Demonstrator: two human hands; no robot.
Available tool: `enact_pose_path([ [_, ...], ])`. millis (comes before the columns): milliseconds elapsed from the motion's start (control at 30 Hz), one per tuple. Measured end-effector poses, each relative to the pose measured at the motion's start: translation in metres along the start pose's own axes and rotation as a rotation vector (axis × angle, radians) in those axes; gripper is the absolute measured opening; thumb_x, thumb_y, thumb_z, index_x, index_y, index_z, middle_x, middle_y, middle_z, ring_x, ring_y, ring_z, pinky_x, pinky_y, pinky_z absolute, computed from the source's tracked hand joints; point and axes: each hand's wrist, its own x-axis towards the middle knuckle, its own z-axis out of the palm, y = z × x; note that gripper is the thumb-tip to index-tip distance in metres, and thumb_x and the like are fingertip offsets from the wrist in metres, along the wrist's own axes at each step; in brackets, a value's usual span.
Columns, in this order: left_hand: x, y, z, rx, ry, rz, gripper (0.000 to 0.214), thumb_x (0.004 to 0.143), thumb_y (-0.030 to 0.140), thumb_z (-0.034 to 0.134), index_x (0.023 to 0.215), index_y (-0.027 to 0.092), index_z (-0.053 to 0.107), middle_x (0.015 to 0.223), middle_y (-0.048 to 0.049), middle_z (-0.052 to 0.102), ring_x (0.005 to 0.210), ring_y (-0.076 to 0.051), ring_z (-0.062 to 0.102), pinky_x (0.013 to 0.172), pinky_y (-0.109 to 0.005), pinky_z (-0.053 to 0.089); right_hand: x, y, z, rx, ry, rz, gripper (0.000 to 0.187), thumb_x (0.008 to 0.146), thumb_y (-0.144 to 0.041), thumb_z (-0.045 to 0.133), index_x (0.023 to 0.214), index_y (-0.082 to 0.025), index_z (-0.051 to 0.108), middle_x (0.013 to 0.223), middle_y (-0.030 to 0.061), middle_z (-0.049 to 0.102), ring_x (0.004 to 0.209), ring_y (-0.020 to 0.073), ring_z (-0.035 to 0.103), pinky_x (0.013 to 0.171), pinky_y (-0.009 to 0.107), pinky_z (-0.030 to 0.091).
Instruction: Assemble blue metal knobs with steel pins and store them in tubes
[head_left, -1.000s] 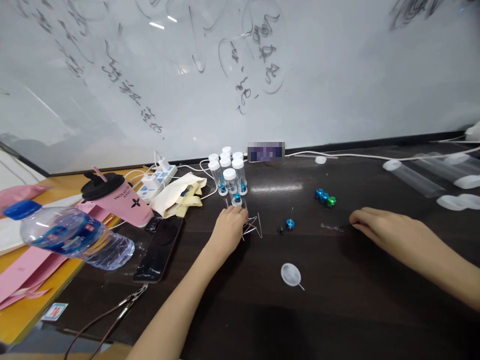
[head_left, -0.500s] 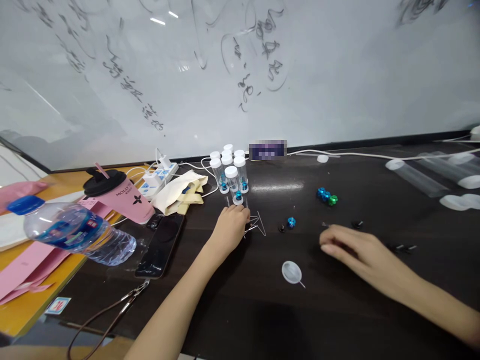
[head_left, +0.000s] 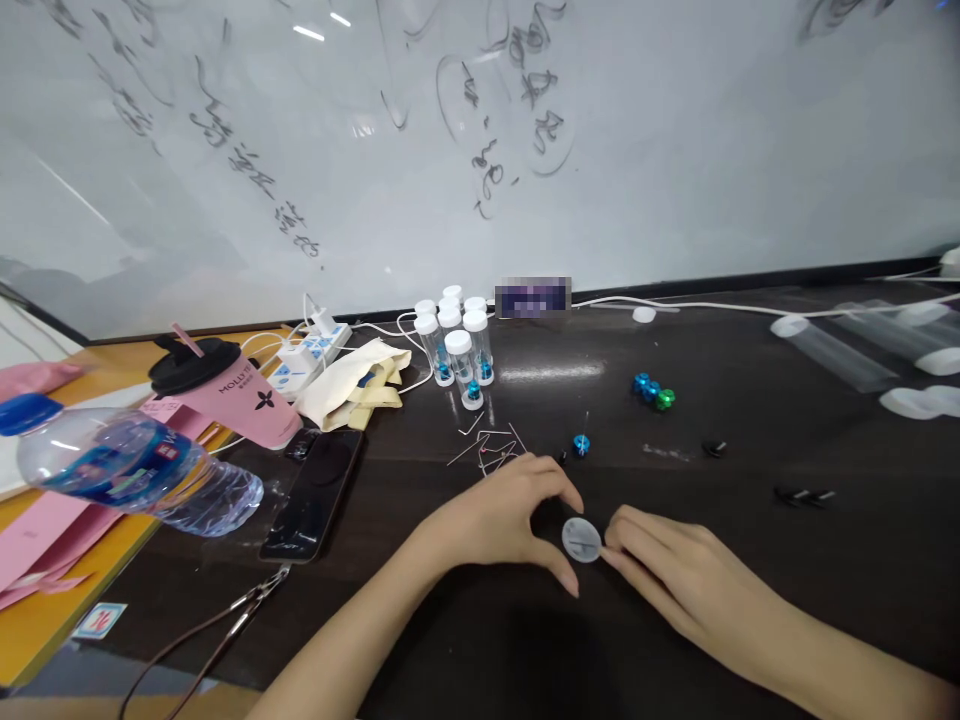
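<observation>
A small round translucent cap lies on the dark table with a thin stick across it. My right hand has its fingertips pinched at the cap's right edge, and they partly hide that edge. On the other side, my left hand is open, its thumb and fingers curved apart around the cap's left side. Just beyond the left fingers lie several thin bent metal wires. A blue metallic piece with a pin standing up from it sits past the cap.
Several clear tubes with white caps stand near the whiteboard. Blue and green pieces and black pieces lie to the right, with larger tubes. A phone, water bottle and pink cup are left.
My left hand has left the wires, moved right and opened beside the cap. My right hand has come left and closed at the cap's right edge. The view has shifted slightly.
</observation>
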Motion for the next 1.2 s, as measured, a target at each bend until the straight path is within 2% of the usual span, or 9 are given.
enact_pose_path([
  [133,0.004,-0.003,0.019,0.005,-0.018,-0.058,0.046,0.063,0.038,0.083,0.098,0.019,0.059,0.100,-0.0048,0.059,0.093,-0.022,0.054,0.083,-0.031,0.044,0.000,0.008,-0.003,0.158,0.085,0.012,0.025,0.100,-0.021,0.037,0.094,-0.021,0.061,0.083,0.0037,0.063,0.070,0.0164,0.062,0.063,0.029,0.049],
  [267,0.007,-0.008,0.024,-0.066,0.000,-0.083,0.036,0.068,0.031,0.081,0.094,0.020,0.059,0.099,-0.0042,0.059,0.096,-0.021,0.054,0.085,-0.031,0.043,0.001,0.012,-0.004,0.248,0.197,-0.008,0.020,0.097,-0.018,0.045,0.102,-0.022,0.065,0.087,0.0035,0.068,0.075,0.0167,0.067,0.064,0.027,0.053],
  [500,0.008,-0.010,0.027,-0.119,0.034,-0.094,0.035,0.065,0.024,0.082,0.088,0.020,0.057,0.098,-0.0032,0.059,0.093,-0.020,0.055,0.086,-0.031,0.042,0.011,0.009,-0.002,0.094,0.251,-0.247,0.021,0.094,-0.010,0.047,0.098,-0.019,0.065,0.072,0.0032,0.067,0.062,0.0162,0.062,0.059,0.030,0.050],
  [700,0.006,-0.001,0.029,-0.212,0.059,-0.181,0.031,0.066,0.005,0.070,0.087,0.020,0.053,0.092,0.0001,0.060,0.083,-0.015,0.056,0.075,-0.025,0.044,0.010,0.015,-0.001,0.157,0.241,-0.140,0.016,0.094,-0.012,0.049,0.097,-0.020,0.062,0.074,0.0018,0.068,0.061,0.0155,0.061,0.060,0.031,0.048],
  [900,0.007,0.002,0.034,-0.228,0.082,-0.233,0.029,0.066,0.006,0.069,0.084,0.020,0.051,0.087,0.0015,0.059,0.079,-0.014,0.055,0.071,-0.024,0.043,0.009,0.017,-0.001,0.200,0.176,-0.111,0.018,0.096,-0.014,0.047,0.097,-0.020,0.064,0.075,0.0013,0.069,0.063,0.0157,0.063,0.062,0.030,0.049],
  [1200,0.007,0.001,0.035,-0.214,0.082,-0.235,0.028,0.066,0.006,0.067,0.085,0.020,0.051,0.086,0.0015,0.058,0.078,-0.014,0.054,0.070,-0.025,0.043,0.012,0.015,-0.001,0.147,0.198,-0.116,0.025,0.099,-0.020,0.042,0.095,-0.020,0.067,0.073,0.0014,0.070,0.061,0.0144,0.063,0.062,0.029,0.050],
])
